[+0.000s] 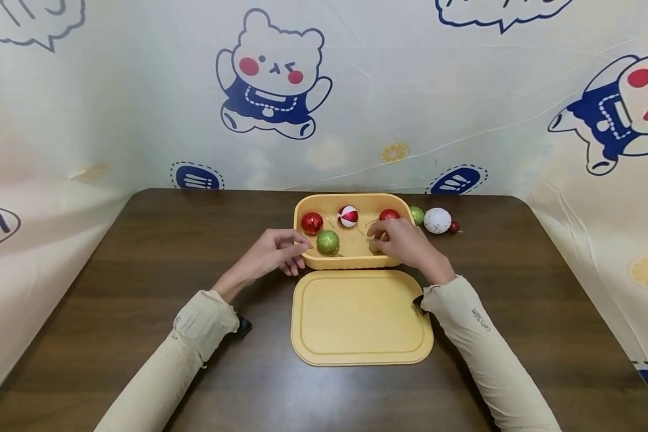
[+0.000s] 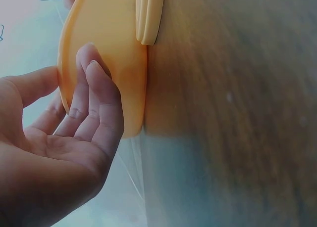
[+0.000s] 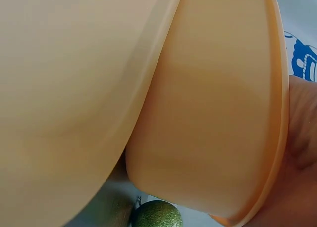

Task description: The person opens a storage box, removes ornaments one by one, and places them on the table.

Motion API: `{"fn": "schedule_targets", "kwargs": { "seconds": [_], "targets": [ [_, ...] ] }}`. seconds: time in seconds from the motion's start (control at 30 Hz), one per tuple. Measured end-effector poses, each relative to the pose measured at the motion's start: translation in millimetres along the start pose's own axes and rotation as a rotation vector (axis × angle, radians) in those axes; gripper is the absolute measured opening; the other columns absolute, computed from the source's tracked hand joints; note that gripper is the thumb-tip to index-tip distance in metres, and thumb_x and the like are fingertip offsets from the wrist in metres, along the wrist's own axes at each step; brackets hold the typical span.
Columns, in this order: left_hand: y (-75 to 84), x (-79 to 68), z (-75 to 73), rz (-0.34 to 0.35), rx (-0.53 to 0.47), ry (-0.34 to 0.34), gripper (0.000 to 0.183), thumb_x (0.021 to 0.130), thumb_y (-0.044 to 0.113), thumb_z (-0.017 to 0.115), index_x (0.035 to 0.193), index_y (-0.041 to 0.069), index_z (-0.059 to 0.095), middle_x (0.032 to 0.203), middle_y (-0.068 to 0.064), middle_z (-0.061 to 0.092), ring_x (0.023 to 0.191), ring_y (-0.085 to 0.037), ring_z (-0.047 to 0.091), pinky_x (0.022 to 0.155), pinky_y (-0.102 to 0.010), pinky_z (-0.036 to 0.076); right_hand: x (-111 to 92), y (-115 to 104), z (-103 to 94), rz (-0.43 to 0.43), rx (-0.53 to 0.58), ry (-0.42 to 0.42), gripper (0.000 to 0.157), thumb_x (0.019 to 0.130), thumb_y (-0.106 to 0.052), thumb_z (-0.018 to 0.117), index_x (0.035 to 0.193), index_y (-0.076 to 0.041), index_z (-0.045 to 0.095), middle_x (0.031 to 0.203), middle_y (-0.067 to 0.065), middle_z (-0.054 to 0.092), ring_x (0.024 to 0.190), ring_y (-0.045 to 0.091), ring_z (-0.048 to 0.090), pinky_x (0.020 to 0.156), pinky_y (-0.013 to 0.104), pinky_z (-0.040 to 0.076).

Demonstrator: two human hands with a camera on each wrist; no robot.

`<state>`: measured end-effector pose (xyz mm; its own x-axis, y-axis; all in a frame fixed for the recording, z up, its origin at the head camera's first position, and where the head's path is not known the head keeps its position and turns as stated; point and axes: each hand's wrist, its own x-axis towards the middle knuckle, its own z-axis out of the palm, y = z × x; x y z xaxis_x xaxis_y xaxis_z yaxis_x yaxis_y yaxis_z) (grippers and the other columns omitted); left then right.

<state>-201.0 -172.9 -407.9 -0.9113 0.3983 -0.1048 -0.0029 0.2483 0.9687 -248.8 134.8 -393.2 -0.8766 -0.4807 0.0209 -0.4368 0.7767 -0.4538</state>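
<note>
A yellow box (image 1: 356, 262) holds several Christmas ball ornaments: a shiny red ball (image 1: 312, 223), a red-and-white ball (image 1: 348, 216), a glittery green ball (image 1: 328, 242) and another red ball (image 1: 389, 214). My left hand (image 1: 278, 249) holds the box's front left corner; in the left wrist view its thumb (image 2: 42, 86) touches the rim while several fingers curl along the outer wall. Reaching over the right side, my right hand (image 1: 405, 243) pinches a greenish-gold ball (image 1: 375, 246) low inside the box, mostly covered by the fingers. In the right wrist view the fingertips are hidden behind the wall.
A yellow lid (image 1: 362, 318) lies flat in front of the box. Right of the box, beyond the right hand, sit a green ball (image 1: 417, 215), a speckled white ball (image 1: 437, 221) and a small dark red ball (image 1: 454, 227). A printed curtain hangs behind the brown table (image 1: 194, 216).
</note>
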Motion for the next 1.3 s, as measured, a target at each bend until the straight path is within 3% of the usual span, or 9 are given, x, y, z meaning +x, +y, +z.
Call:
{"fn": "schedule_targets", "kwargs": {
  "seconds": [0.4,0.73,0.87,1.1,1.3],
  "targets": [
    [-1.0,0.2,1.3,-0.007,-0.001,0.008,0.030,0.100,0.020,0.063,0.116,-0.005,0.065,0.079,-0.022,0.069,0.060,-0.026,0.066,0.058,-0.039,0.059,-3.4,-0.7,2.9,0.007,-0.013,-0.020,0.013,0.093,-0.017,0.071,0.103,-0.014,0.078,0.097,-0.001,0.073,0.081,0.015,0.062,0.071,0.038,0.053],
    [-1.8,0.7,1.0,0.001,-0.012,0.008,0.031,0.099,0.020,0.064,0.117,-0.005,0.065,0.079,-0.023,0.069,0.060,-0.026,0.066,0.057,-0.037,0.059,-1.0,4.0,5.0,-0.028,0.043,0.049,0.012,0.089,-0.012,0.073,0.100,-0.008,0.078,0.090,0.003,0.070,0.075,0.017,0.058,0.068,0.033,0.051],
    [-1.4,2.9,0.5,0.009,-0.020,0.014,0.030,0.099,0.019,0.063,0.118,-0.004,0.066,0.079,-0.024,0.069,0.059,-0.025,0.066,0.057,-0.039,0.059,0.5,5.9,1.2,-0.051,0.054,0.085,0.017,0.087,-0.010,0.075,0.103,-0.005,0.076,0.087,0.006,0.067,0.073,0.019,0.056,0.067,0.033,0.049],
    [-2.0,3.6,0.7,0.003,-0.022,0.007,0.032,0.099,0.020,0.064,0.119,-0.005,0.065,0.079,-0.023,0.069,0.060,-0.025,0.066,0.057,-0.038,0.059,0.6,9.3,-0.1,-0.042,0.088,0.099,0.021,0.090,-0.010,0.073,0.109,-0.001,0.073,0.094,0.009,0.069,0.078,0.021,0.061,0.073,0.035,0.055],
    [-1.8,3.1,0.2,0.006,-0.029,0.010,0.032,0.099,0.020,0.064,0.119,-0.005,0.065,0.080,-0.024,0.069,0.060,-0.024,0.066,0.057,-0.035,0.059,2.4,11.0,2.4,-0.084,0.107,0.134,0.034,0.094,-0.013,0.070,0.127,-0.002,0.066,0.092,0.007,0.066,0.078,0.019,0.061,0.071,0.034,0.053]
  ]
}}
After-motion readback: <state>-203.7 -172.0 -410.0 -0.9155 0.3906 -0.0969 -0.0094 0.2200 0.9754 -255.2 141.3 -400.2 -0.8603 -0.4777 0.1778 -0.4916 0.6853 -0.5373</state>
